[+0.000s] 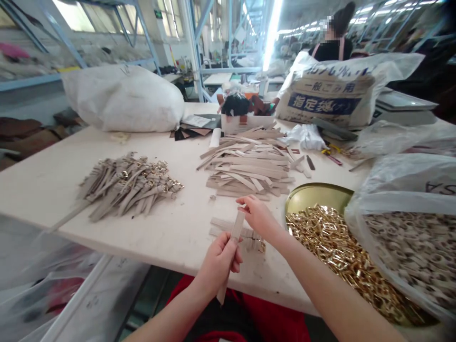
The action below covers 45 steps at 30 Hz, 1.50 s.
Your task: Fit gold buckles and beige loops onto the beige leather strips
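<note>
A flat beige strap (238, 225) is gripped in my left hand (221, 259), fingers wrapped round its middle. The strap slants up and away from me, its lower end poking out below the fist. At its upper end, my right hand (259, 217) has curled fingers pinched at the tip; any small piece between those fingertips is too small to make out. Beneath my hands, several straps with gold buckles (254, 241) lie side by side on the table, partly covered by my left hand and the held strap.
Loose straps (249, 166) are heaped ahead, and buckled straps (133, 187) pile up to the left on the pale table (188, 237). To the right sit a golden tray (317, 192) of metal buckles and a plastic bag (363, 199) of small beige loops. White sacks (124, 99) stand behind.
</note>
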Tool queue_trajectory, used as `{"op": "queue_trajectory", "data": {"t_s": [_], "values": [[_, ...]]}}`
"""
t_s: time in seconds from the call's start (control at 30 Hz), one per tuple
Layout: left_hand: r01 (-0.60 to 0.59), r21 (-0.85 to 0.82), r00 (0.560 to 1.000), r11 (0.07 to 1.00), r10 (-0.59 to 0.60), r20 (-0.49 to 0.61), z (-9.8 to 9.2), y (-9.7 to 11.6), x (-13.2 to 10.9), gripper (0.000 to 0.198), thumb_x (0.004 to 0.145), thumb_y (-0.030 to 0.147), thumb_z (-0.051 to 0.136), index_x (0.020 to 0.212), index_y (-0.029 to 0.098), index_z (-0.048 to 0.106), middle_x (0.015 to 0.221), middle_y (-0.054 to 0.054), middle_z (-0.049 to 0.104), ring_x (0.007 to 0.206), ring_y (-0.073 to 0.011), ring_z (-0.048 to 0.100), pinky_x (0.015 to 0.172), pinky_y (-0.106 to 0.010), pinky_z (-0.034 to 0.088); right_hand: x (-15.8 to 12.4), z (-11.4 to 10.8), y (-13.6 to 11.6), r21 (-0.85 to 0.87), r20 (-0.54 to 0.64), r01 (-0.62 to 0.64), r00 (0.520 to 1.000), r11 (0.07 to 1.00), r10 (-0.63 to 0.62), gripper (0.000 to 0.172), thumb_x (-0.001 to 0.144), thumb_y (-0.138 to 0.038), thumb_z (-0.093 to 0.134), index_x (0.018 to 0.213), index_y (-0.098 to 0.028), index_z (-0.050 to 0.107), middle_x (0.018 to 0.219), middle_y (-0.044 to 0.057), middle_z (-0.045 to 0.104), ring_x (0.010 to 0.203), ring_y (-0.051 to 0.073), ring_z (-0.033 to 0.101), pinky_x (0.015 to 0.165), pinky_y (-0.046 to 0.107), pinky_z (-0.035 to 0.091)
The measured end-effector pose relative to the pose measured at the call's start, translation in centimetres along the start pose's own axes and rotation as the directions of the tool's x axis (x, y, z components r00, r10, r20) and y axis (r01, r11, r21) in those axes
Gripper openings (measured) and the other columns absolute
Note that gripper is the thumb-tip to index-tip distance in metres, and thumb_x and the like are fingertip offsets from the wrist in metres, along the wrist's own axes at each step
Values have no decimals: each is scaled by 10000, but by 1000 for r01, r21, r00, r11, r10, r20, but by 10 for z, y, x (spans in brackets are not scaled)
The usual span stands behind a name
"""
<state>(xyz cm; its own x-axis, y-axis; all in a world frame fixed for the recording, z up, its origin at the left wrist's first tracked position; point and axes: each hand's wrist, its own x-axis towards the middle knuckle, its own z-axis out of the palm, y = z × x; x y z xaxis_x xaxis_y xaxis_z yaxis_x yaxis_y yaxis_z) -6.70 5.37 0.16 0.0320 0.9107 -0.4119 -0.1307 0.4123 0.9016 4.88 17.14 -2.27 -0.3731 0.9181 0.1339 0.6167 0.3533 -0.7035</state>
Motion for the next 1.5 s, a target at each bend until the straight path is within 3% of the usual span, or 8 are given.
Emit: {"op": "queue_trajectory", "data": {"t_s": [0.33, 0.6, 0.73, 0.83, 1.07, 1.13, 1.3, 1.5], "values": [[-170, -278, 912, 945, 43, -408, -100, 26, 33, 292, 734, 404, 562, 877, 157, 503, 572, 61, 508, 442, -36, 429, 439, -149, 305, 88, 75, -48, -120, 244, 145, 963, 982, -112, 376, 785, -171, 512, 1161, -180, 523, 1130, 97, 548, 983, 188, 543, 819, 264, 388], [-80, -316, 922, 946, -50, -384, -134, 27, 50, 282, 776, 411, 509, 883, 152, 481, 557, 68, 475, 424, -32, 395, 429, -151, 280, 122, 116, -65, -57, 325, 127, 940, 990, -102, 153, 777, -137, 487, 776, -160, 639, 845, 85, 612, 787, 181, 563, 706, 283, 398], [23, -203, 972, 979, -69, -223, -130, 29, 58, 305, 808, 438, 457, 918, 154, 480, 503, 79, 454, 372, -33, 342, 392, -155, 241, 104, 88, -57, 241, 348, -164, 935, 957, 73, 208, 820, -237, 428, 892, -170, 611, 742, 26, 596, 670, 133, 539, 614, 252, 419], [83, -84, 992, 993, -90, -84, -118, 31, 67, 327, 812, 456, 437, 913, 149, 487, 493, 75, 458, 368, -43, 347, 386, -161, 257, 77, 56, -54, 597, 439, -495, 860, 631, 259, 221, 779, -289, 472, 917, -165, 593, 707, 6, 582, 580, 105, 505, 547, 233, 412], [16, 202, 961, 979, -71, 268, -82, 30, 82, 282, 807, 416, 433, 870, 159, 532, 482, 66, 452, 395, -70, 393, 403, -177, 314, 16, 3, -49, 747, 511, -614, 775, 252, 372, 142, 720, -254, 504, 814, -175, 575, 716, 2, 581, 567, 87, 491, 525, 211, 393], [4, 243, 938, 970, -88, 336, -74, 31, 81, 262, 809, 401, 429, 853, 166, 534, 488, 63, 460, 400, -70, 396, 406, -176, 317, 2, -6, -47, 756, 484, -607, 771, 245, 414, 199, 731, -281, 527, 900, -184, 566, 727, -2, 574, 559, 86, 483, 531, 218, 393], [45, 252, 862, 967, -164, 480, -56, 38, 71, 252, 809, 406, 418, 805, 168, 503, 466, 68, 461, 356, -58, 370, 377, -166, 296, -33, -18, -48, 739, 289, -526, 812, 420, 507, 333, 790, -410, 533, 1022, -173, 561, 622, -38, 509, 498, 73, 421, 494, 211, 341], [125, 215, 779, 969, -230, 584, -43, 42, 36, 281, 783, 433, 453, 824, 163, 518, 440, 79, 445, 328, -41, 327, 358, -155, 242, -83, -30, -59, 821, 273, -456, 842, 344, 466, 398, 787, -460, 529, 1069, -181, 566, 656, -18, 523, 541, 91, 446, 523, 234, 357]]}}
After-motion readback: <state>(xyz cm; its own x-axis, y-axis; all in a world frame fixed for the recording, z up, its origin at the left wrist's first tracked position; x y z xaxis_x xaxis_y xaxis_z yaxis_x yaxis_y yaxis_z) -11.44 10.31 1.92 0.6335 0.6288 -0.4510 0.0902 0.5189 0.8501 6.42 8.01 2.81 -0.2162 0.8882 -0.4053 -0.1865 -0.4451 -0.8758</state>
